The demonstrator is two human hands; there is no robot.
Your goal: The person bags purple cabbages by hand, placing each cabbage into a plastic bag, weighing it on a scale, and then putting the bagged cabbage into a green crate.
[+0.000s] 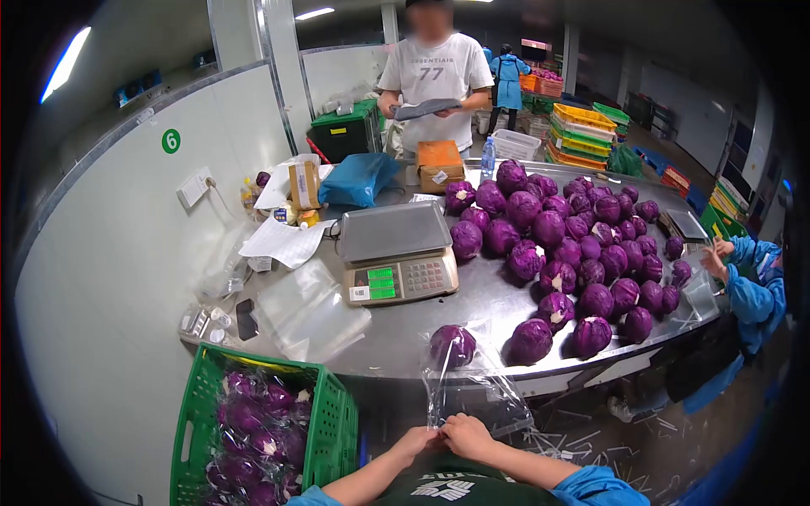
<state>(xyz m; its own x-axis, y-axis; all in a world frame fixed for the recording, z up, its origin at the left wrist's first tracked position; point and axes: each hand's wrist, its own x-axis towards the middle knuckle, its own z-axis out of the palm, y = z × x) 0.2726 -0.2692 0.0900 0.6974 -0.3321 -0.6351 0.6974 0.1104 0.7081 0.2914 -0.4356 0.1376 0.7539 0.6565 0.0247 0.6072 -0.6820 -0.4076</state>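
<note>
Close to my body, my left hand and my right hand meet with fingers closed on the gathered edge of a clear plastic bag. The bag stretches forward from them onto the table's front edge. At its far end a purple cabbage rests on the metal table, overlapped by the film. Many loose purple cabbages are heaped farther right. Beyond the bagged cabbage stands a digital scale with a bare metal pan and a lit green display.
A green crate of bagged cabbages stands at my left. Flat plastic bags, a phone and papers lie left of the scale. Across the table a person holds grey cloth; another person in blue sleeves is at the right.
</note>
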